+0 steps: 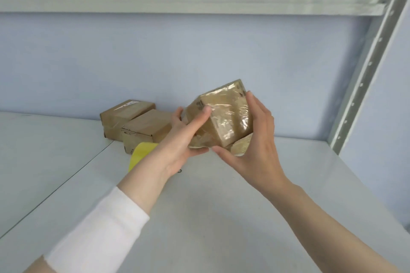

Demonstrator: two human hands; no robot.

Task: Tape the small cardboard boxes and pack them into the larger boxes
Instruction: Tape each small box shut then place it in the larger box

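Tape-wrapped small box [224, 117] being gripped between left hand [182, 137] and right hand [250, 139], both clamped on opposite sides.

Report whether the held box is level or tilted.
Tilted. The taped box is held corner-up, gripped between the left hand and right hand.

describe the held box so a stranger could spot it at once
Start at the white table by the blue wall. Above it, the left hand and right hand hold a small cardboard box tilted. Unlike the two boxes resting behind, it is covered in shiny clear tape.
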